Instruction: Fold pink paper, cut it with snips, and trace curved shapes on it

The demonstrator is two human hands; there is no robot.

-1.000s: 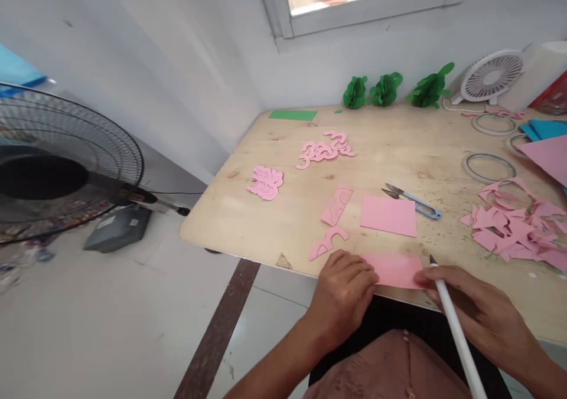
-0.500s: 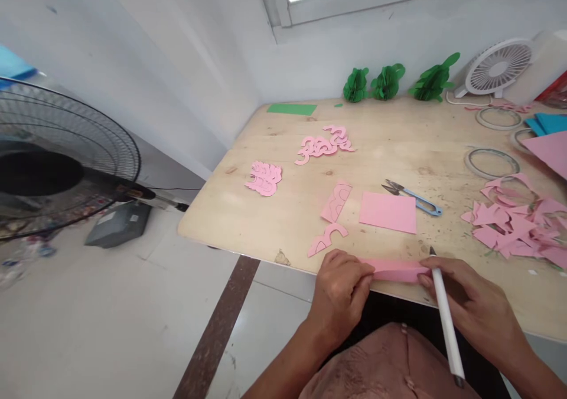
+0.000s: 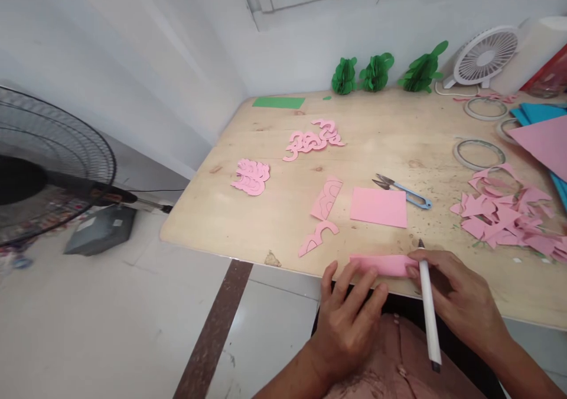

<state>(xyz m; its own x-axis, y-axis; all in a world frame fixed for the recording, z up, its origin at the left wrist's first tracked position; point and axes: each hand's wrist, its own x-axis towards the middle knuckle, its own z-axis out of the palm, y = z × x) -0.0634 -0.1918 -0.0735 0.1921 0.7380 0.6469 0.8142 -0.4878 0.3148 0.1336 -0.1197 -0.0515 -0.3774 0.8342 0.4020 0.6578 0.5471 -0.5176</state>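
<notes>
A folded strip of pink paper (image 3: pixel 381 265) lies along the table's front edge. My right hand (image 3: pixel 460 290) pinches its right end between thumb and fingers, and a white pen (image 3: pixel 429 310) with a dark tip is tucked in the same hand, tip pointing away from me. My left hand (image 3: pixel 349 319) is open, fingers spread, with the fingertips at the strip's lower left side; whether they press on it I cannot tell. Just beyond lie a pink rectangle (image 3: pixel 378 208), a piece with drawn curves (image 3: pixel 326 199) and a cut wavy piece (image 3: pixel 318 238).
Thread snips (image 3: pixel 411 196) lie behind the rectangle. Pink scraps (image 3: pixel 505 216) and tape rolls (image 3: pixel 479 153) are at the right. Cut pink shapes (image 3: pixel 310 139) and a pink stack (image 3: pixel 251 177) lie left. Green paper figures (image 3: pixel 376 72) and a small fan (image 3: pixel 486 56) stand by the wall.
My left hand has released its pinch on the strip's left end and spread its fingers, drawing back toward me. The strip looks folded flatter. The view has shifted slightly.
</notes>
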